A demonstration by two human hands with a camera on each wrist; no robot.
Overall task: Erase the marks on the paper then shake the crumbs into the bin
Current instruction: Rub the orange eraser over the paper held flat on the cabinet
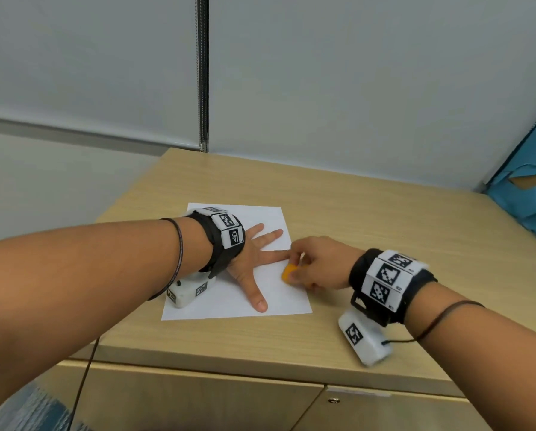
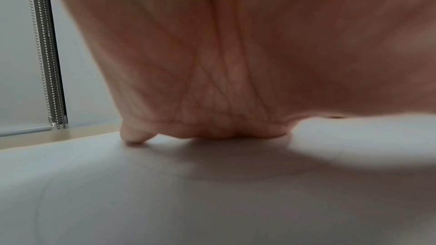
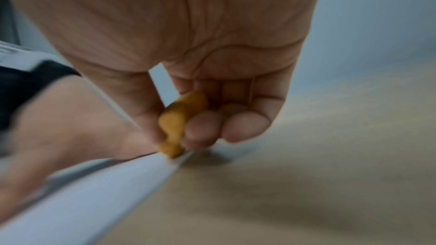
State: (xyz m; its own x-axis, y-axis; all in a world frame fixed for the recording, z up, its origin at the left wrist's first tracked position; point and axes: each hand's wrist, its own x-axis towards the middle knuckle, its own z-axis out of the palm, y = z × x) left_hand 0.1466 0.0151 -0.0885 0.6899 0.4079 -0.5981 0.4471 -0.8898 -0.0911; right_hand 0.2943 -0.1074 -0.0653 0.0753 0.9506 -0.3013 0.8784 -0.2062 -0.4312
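A white sheet of paper [image 1: 229, 301] lies on the wooden cabinet top [image 1: 369, 219]. My left hand [image 1: 254, 259] lies flat on the sheet with fingers spread, pressing it down; its palm [image 2: 224, 62] fills the left wrist view over the paper [image 2: 165, 193]. My right hand [image 1: 316, 262] pinches an orange eraser [image 1: 289, 272] between thumb and fingers near the sheet's right edge. In the right wrist view the eraser [image 3: 177, 124] touches the paper [image 3: 94, 193] right at its edge. No marks or crumbs can be made out on the sheet.
A pale wall with a beaded blind chain [image 1: 202, 73] stands behind the cabinet. A blue object [image 1: 531, 188] leans at the right edge. Cabinet doors [image 1: 198, 399] show below the front edge. No bin is in view.
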